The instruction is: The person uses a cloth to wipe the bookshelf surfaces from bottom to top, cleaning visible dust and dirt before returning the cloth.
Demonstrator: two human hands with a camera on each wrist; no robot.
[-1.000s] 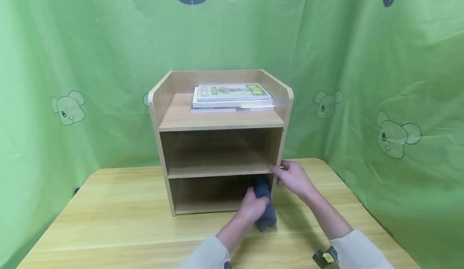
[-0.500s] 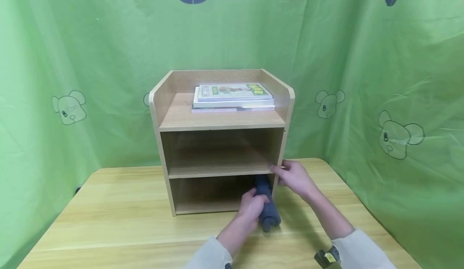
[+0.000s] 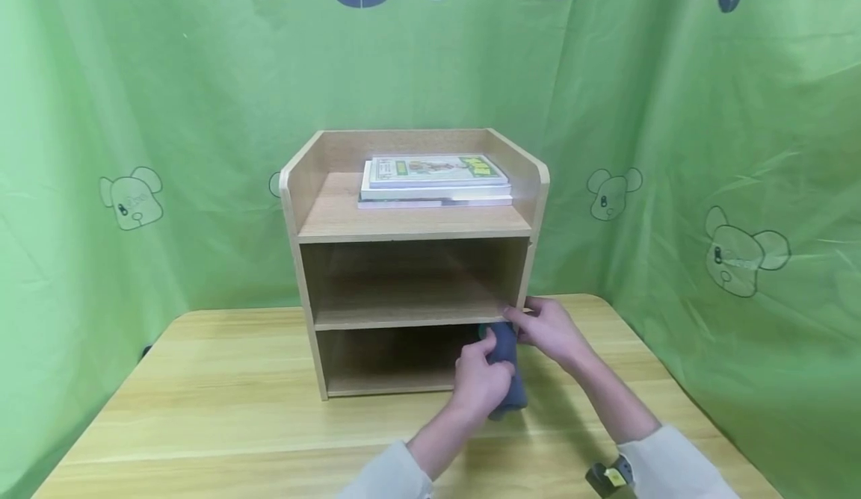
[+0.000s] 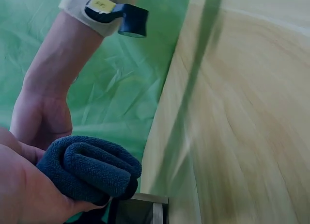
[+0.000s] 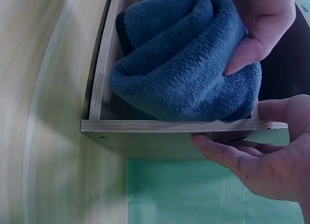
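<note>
My left hand (image 3: 480, 385) grips a rolled dark-blue towel (image 3: 515, 388) at the right side of the bottom compartment of the wooden shelf (image 3: 413, 237). Part of the towel juts out past the shelf's front edge. Its folded end (image 4: 97, 170) faces the camera in the left wrist view, and in the right wrist view the towel lies close against the side panel (image 5: 179, 126). With the thumb inside and the fingers outside, my right hand (image 3: 550, 331) holds that right side panel near the middle board. A small green patch shows by the left fingertips, too small to identify.
Several stacked books (image 3: 436, 181) lie on the shelf's top. The shelf stands on a light wooden table (image 3: 202, 409). Green curtains (image 3: 202, 95) with cartoon prints hang behind and at both sides. A wrist camera (image 3: 608, 476) sits by the right sleeve.
My left hand has moved right and slightly up, turning the towel and shifting it right against the side panel. The right hand stays on the panel.
</note>
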